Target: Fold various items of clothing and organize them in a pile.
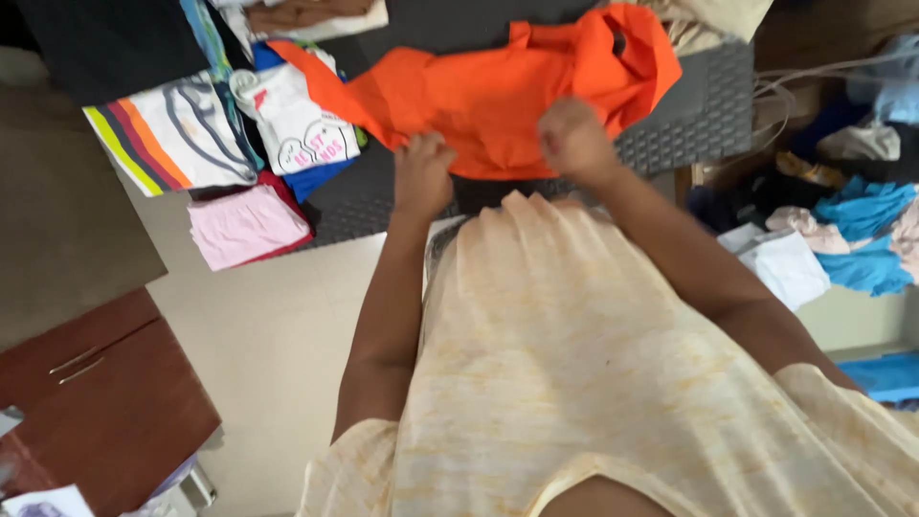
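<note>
While both fists are bunched into its near edge, the orange garment (498, 91) lies spread over a dark grey mat (699, 120) at about 12 o'clock from the person. The left hand (422, 172) has its fingers curled shut on the fabric, gripping the hem toward 11 o'clock, and the right hand (572, 139) is clenched on the same hem just beside it, toward 1 o'clock. The two are close but not touching, pretty much.

Moving out: at 10 o'clock there's a white printed tee (302, 120) touching the orange sleeve, then a striped folded top (168, 134) further left, with a pink folded piece (247, 225) below those. Over at 3 o'clock sits a loose heap of clothes, mostly blue pieces (866, 225) and a white one (787, 266). A reddish-brown wooden cabinet (105, 402) is down at 8 o'clock on the pale tiled floor (278, 335).
</note>
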